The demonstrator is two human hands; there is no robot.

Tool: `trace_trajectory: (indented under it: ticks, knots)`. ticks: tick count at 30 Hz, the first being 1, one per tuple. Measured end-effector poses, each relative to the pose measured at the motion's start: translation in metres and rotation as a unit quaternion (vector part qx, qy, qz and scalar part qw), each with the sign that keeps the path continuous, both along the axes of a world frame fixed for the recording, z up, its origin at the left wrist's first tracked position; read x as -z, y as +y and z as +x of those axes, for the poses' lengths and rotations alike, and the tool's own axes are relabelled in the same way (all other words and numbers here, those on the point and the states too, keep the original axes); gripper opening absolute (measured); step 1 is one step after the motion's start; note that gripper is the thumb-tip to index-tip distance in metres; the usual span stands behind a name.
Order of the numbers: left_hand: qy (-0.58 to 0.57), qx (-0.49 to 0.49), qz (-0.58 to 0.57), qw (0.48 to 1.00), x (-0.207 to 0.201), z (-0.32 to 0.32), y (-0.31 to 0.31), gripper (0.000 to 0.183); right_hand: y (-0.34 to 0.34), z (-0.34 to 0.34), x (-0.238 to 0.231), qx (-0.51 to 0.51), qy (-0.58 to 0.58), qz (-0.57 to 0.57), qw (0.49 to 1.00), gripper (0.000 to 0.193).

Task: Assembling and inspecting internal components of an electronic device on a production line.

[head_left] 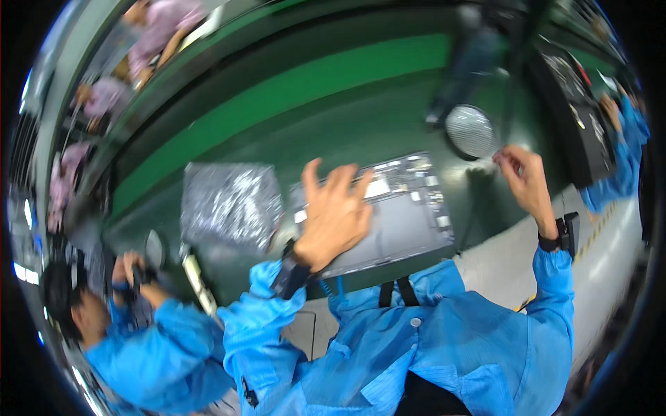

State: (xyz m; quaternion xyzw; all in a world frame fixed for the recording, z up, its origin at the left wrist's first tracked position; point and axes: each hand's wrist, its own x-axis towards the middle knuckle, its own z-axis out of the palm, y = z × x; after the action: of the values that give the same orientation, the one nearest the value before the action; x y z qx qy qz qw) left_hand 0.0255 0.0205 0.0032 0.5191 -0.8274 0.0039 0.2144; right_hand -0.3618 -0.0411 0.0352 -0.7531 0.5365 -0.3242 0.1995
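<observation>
An opened laptop base [409, 229], grey with circuit boards and small white labels along its far side, lies on the green bench in front of me. My left hand [336, 215] is over its left half, fingers spread, and appears to rest on it. Off to the right, my right hand [525, 177] is raised with thumb and fingertips pinched together. Whatever is between those fingertips, if anything, is too small and blurred to name. Just left of them sits a round dark-rimmed dish [472, 132] with a silvery, speckled surface.
A shiny grey plastic bag [229, 204] lies left of the laptop base. Beyond the dish is a blurred dark upright piece [468, 69]. A black tray of parts [572, 118] stands at far right. Co-workers in blue [156, 347] and pink [166, 31] are nearby.
</observation>
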Motion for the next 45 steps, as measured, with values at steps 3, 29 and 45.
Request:
trace_trajectory:
  ticks: [3, 29, 45]
  knots:
    - [-0.015, -0.007, -0.005, 1.0, -0.008, 0.003, 0.004, 0.053, 0.005, -0.064, 0.009, 0.107, 0.047, -0.053, 0.992, 0.021]
    - [0.008, -0.011, -0.006, 1.0, 0.002, 0.002, 0.003, 0.05, -0.025, 0.124, -0.006, -0.366, -0.236, 0.288, 0.853, 0.028]
    - [0.02, -0.007, -0.011, 1.0, 0.004, 0.003, 0.001, 0.049, -0.043, 0.19, 0.038, -0.253, -0.15, 0.001, 0.956, 0.013]
